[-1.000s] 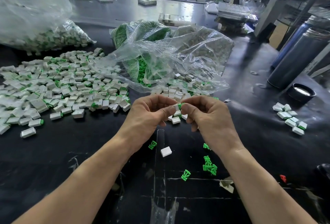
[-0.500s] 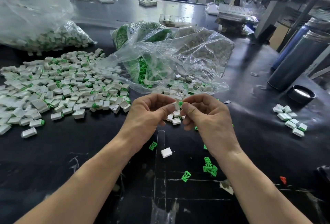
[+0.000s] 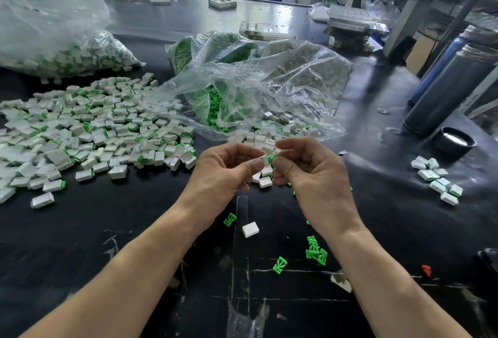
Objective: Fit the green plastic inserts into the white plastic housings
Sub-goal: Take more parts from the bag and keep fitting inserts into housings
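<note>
Small green plastic insert point(image 3: 271, 158) pinched in right hand point(image 3: 315, 178) fingertips, its end against the small white rectangular plastic housing point(image 3: 263, 159) gripped between left hand point(image 3: 223, 176) thumb and forefinger, both raised above the black table point(image 3: 107, 230). Loose green inserts point(image 3: 315, 251) and a lone white housing point(image 3: 250, 229) lie below the wrists. Heap of assembled white-and-green pieces point(image 3: 94, 130) left, crumpled clear plastic bag point(image 3: 258, 87) just beyond.

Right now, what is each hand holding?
Left hand: pinches a white housing.
Right hand: pinches a green insert at the housing.
</note>
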{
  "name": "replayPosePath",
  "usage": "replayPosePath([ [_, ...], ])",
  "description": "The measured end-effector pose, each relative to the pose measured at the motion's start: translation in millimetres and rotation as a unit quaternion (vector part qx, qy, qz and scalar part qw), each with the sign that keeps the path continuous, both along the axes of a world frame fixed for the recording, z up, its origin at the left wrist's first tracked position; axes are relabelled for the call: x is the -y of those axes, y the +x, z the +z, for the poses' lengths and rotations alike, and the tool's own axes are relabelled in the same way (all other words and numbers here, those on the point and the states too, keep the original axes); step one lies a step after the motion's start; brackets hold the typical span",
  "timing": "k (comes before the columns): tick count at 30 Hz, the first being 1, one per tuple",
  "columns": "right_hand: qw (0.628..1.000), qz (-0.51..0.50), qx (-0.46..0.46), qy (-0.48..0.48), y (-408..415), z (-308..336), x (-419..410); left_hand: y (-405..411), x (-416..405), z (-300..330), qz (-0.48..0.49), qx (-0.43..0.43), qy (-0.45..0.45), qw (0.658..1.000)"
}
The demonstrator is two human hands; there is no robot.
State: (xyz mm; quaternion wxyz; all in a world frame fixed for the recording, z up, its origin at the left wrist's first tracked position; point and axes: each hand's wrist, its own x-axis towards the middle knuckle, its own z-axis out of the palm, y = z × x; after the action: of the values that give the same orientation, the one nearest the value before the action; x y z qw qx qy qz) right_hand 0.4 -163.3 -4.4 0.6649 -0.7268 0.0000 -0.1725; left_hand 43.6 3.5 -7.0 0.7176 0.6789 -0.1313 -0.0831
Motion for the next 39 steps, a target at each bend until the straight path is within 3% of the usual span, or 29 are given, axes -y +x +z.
replayPosePath([
  [17, 0.999, -0.014, -0.029, 0.014, -0.3, 2.2, -5.4, -2.5, -1.8, 1.7, -0.007, 0.006, 0.051, 0.999],
  [26, 0.999, -0.037, -0.023, -0.032, -2.6, 0.8, -10.1, -4.3, 1.9, -1.8, 0.016, 0.011, 0.041, 0.999],
  [36, 0.998, 0.005, -0.05, 0.026, -4.2, 7.4, -8.6, -1.6, -1.0, -2.3, 0.01, 0.014, 0.039, 0.999],
  [39, 0.998, -0.004, -0.068, -0.004, -4.6, 7.9, -6.3, -1.1, -2.5, -1.1, 0.015, 0.021, 0.044, 0.999],
])
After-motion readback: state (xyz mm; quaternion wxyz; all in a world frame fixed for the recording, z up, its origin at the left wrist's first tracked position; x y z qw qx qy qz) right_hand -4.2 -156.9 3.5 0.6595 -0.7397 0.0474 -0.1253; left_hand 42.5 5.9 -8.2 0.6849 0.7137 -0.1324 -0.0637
